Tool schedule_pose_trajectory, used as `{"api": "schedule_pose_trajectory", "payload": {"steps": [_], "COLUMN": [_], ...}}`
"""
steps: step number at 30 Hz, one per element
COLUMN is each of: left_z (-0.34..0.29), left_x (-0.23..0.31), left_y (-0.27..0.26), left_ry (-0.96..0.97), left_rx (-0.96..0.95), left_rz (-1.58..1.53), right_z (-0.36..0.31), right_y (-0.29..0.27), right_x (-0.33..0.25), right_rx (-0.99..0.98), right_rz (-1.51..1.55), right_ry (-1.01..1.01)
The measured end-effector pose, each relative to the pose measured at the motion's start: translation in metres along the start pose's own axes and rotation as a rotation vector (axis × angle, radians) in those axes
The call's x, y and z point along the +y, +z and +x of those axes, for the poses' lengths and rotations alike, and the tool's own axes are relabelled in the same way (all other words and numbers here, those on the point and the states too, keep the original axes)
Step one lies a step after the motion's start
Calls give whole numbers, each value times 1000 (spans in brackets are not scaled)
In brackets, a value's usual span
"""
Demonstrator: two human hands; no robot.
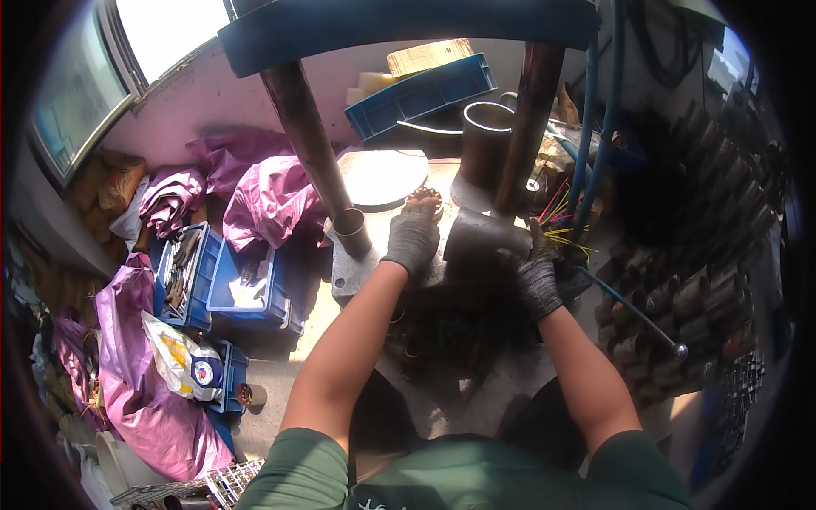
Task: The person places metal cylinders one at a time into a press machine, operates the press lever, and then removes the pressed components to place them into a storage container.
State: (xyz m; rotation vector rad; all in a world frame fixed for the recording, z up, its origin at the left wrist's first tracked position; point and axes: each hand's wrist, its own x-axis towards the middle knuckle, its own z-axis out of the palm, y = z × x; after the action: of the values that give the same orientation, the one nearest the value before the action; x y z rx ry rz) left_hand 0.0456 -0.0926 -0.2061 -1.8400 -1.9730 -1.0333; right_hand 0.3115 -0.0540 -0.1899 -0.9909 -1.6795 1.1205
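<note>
My left hand (413, 240), in a grey work glove, reaches onto the metal bed (347, 276) of a press. Its fingers are closed on a small round part with a brown, notched-looking top (425, 197). On the right, my right hand (538, 279), gloved too, curls against a dark metal cylinder (476, 240) lying tilted at the bed's front edge. Part of that cylinder is in deep shadow. A short open metal tube (350, 231) stands by the left press column (304, 127). Behind my left hand lies a bright round plate (382, 177).
A wide dark cylinder (487, 140) stands behind the right column (531, 127). Thin coloured wires (561, 225) stick out beside my right hand, near a ball-ended lever (646, 323). Blue bins (246, 297) and purple sacks (161, 382) crowd the left; stacked dark tubes (697, 306) fill the right.
</note>
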Motion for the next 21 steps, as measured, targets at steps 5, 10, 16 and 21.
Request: {"api": "schedule_pose_trajectory", "payload": {"steps": [5, 10, 16, 21], "left_z": [4, -36, -54, -33], "left_x": [26, 52, 38, 99], "left_y": [-10, -66, -76, -52], "left_ry": [-90, -134, -232, 100], "left_rx": [-176, -262, -224, 15], "left_rz": [70, 119, 348, 33], "right_z": [8, 19, 23, 26], "right_y": [-10, -45, -45, -91], "right_x": [39, 15, 33, 28], "right_rx": [-115, -381, 16, 264], "right_rz": [433, 948, 957, 802], "right_ry": [104, 351, 407, 554]}}
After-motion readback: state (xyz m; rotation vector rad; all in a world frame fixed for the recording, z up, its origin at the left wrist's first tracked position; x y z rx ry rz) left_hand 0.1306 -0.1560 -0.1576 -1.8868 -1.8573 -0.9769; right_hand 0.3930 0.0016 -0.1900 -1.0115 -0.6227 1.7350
